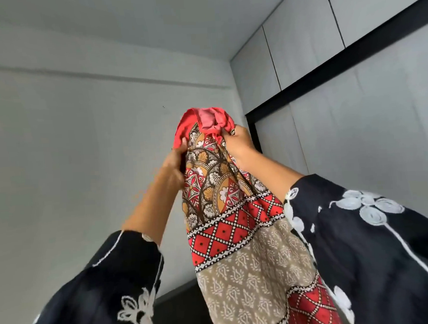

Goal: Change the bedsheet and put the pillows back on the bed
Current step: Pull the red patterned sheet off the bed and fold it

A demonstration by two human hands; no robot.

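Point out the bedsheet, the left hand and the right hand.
bedsheet (241,250), head view, on its hanging patterned middle.
left hand (173,164), head view, on the hand's back.
right hand (240,141), head view, on the hand's back.

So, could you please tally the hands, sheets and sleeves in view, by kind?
Hands: 2, the left hand and right hand, both gripping the patterned sheet.
Sheets: 1.
Black sleeves: 2, left sleeve and right sleeve.
Total: 5.
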